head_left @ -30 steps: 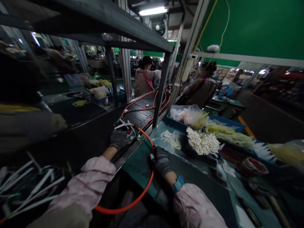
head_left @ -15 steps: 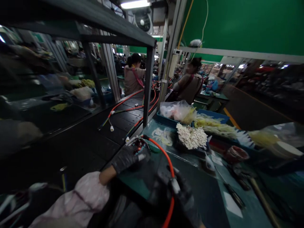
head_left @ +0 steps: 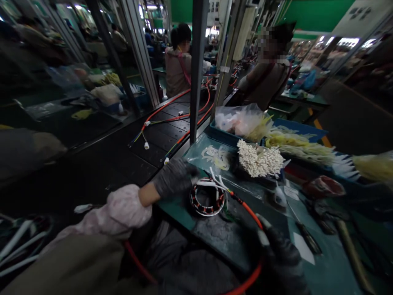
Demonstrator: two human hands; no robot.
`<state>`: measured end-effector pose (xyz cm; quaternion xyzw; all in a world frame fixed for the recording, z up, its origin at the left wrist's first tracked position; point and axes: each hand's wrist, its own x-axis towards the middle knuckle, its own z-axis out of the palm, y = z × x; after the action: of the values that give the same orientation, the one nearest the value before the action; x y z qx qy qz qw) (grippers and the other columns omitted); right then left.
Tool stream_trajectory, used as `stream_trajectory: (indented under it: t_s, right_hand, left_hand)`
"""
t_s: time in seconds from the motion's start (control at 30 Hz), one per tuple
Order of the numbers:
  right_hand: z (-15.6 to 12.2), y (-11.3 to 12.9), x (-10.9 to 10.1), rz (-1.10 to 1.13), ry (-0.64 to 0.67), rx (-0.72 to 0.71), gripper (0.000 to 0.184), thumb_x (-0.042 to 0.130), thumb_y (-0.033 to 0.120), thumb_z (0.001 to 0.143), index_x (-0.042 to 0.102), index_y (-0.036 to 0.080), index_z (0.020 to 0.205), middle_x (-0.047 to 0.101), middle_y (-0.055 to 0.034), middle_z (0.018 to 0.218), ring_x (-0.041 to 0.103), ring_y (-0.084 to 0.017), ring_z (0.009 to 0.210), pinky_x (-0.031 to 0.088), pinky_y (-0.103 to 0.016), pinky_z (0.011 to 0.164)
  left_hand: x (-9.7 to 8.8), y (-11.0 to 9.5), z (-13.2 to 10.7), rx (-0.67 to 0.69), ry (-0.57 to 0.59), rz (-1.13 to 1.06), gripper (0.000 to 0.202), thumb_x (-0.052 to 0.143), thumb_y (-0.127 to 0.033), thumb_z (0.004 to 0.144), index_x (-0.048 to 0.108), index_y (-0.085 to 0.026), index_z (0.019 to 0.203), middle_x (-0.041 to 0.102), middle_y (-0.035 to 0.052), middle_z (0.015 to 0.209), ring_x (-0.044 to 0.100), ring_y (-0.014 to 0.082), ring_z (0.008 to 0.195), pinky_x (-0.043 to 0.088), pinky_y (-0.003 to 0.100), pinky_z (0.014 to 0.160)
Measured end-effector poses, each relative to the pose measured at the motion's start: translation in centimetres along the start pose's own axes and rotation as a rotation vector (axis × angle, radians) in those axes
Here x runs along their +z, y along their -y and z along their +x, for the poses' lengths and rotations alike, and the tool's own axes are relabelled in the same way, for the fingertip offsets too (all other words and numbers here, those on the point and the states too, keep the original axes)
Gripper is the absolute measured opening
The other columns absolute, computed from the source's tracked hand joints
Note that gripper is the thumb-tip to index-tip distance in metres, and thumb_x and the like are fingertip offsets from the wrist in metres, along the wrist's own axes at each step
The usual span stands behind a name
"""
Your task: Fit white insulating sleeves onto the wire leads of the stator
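Stator: a wound stator (head_left: 207, 200) lies flat on the green bench (head_left: 173, 212), round, with no long axis.
Leads: white leads (head_left: 216, 183) rise from its top; an orange cable (head_left: 248, 214) runs from them toward its lower right.
Left hand: the gloved left hand (head_left: 175, 177), nearer, sits just up-left of the stator, open and flat; contact cannot be told.
Right hand: the gloved right hand (head_left: 281, 256), farther, lies lower right of the stator, curled around the orange cable.
Beyond: white-tipped wires (head_left: 260, 158) are heaped past the stator.
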<state>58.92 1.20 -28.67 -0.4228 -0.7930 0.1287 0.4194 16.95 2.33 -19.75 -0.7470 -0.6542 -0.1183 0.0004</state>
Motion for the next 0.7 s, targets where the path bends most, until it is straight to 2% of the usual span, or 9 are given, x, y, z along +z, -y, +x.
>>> stream_trajectory:
  t_s: [0.03,0.07,0.13,0.27,0.4,0.5,0.57,0.63,0.7]
  right_hand:
    - [0.3,0.1,0.2,-0.037,-0.008,-0.063,0.038,0.059,0.043,0.109,0.078,0.035,0.140,0.086,-0.0048,0.120,0.085,-0.032,0.097,0.074,-0.045,0.083]
    - [0.7,0.3,0.4,-0.072,-0.010,-0.113,0.041,0.054,0.041,0.111,0.075,0.036,0.145,0.086,-0.0053,0.120,0.085,-0.031,0.097,0.073,-0.045,0.082]
    - [1.6,1.2,0.5,-0.138,-0.002,-0.171,0.044,0.049,0.036,0.113,0.069,0.034,0.152,0.084,-0.0078,0.120,0.083,-0.030,0.097,0.071,-0.045,0.081]
    - [4.1,4.4,0.0,-0.195,-0.022,-0.245,0.041,0.054,0.025,0.111,0.068,0.028,0.150,0.080,-0.0108,0.119,0.078,-0.028,0.101,0.065,-0.042,0.084]
    - [6.4,7.5,0.5,-0.140,0.071,-0.412,0.042,0.060,0.018,0.108,0.066,0.025,0.149,0.081,-0.0086,0.117,0.077,-0.025,0.105,0.063,-0.042,0.094]
    - [7.7,8.5,1.7,-0.096,0.202,-0.545,0.039,0.062,0.022,0.109,0.067,0.021,0.147,0.081,-0.0115,0.127,0.075,-0.027,0.116,0.061,-0.046,0.105]
    - [8.9,8.6,2.7,-0.135,0.311,-0.619,0.039,0.063,0.030,0.110,0.068,0.020,0.147,0.078,-0.0145,0.139,0.072,-0.032,0.127,0.060,-0.051,0.106]
    - [10.5,8.5,3.6,-0.200,0.458,-0.680,0.041,0.066,0.035,0.109,0.070,0.020,0.147,0.074,-0.0158,0.148,0.071,-0.035,0.129,0.063,-0.053,0.100]
    - [12.4,8.4,4.5,-0.173,0.621,-0.714,0.036,0.068,0.035,0.109,0.075,0.020,0.141,0.074,-0.0153,0.149,0.073,-0.034,0.124,0.065,-0.052,0.097]
  left_hand:
    - [-0.5,1.8,0.4,-0.183,0.083,0.082,0.037,0.070,-0.050,0.101,0.081,-0.030,0.131,0.079,0.0104,0.125,0.071,0.0327,0.122,0.055,0.045,0.107]
    - [-0.7,3.5,0.6,-0.275,0.120,0.120,0.044,0.077,-0.049,0.095,0.080,-0.030,0.135,0.073,0.0115,0.143,0.065,0.0375,0.133,0.054,0.049,0.110]
    - [-0.7,6.4,0.7,-0.402,0.185,0.159,0.044,0.079,-0.046,0.092,0.081,-0.027,0.132,0.065,0.0137,0.156,0.063,0.0402,0.136,0.055,0.048,0.108]
    - [-0.3,9.9,-0.6,-0.519,0.283,0.177,0.037,0.058,-0.028,0.106,0.077,-0.022,0.138,0.074,0.0118,0.140,0.072,0.0262,0.118,0.054,0.034,0.104]
    - [-1.6,11.5,-1.4,-0.618,0.338,0.215,0.037,0.052,-0.023,0.110,0.072,-0.013,0.140,0.075,0.0164,0.135,0.072,0.0263,0.114,0.055,0.041,0.104]
    - [-3.0,11.7,-1.4,-0.678,0.385,0.242,0.034,0.057,-0.028,0.107,0.075,-0.007,0.127,0.078,0.0214,0.118,0.074,0.0329,0.105,0.057,0.049,0.095]
    - [-3.7,10.7,-1.2,-0.641,0.365,0.258,0.035,0.058,-0.031,0.106,0.076,-0.005,0.120,0.077,0.0255,0.119,0.073,0.0398,0.110,0.055,0.058,0.097]
    - [-4.1,8.7,-1.1,-0.529,0.307,0.257,0.035,0.057,-0.034,0.107,0.077,-0.009,0.120,0.074,0.0256,0.130,0.070,0.0421,0.121,0.051,0.063,0.104]
    - [-3.9,6.1,-1.0,-0.256,0.218,0.207,0.029,0.061,-0.036,0.107,0.077,-0.018,0.123,0.074,0.0165,0.136,0.069,0.0336,0.124,0.052,0.052,0.109]
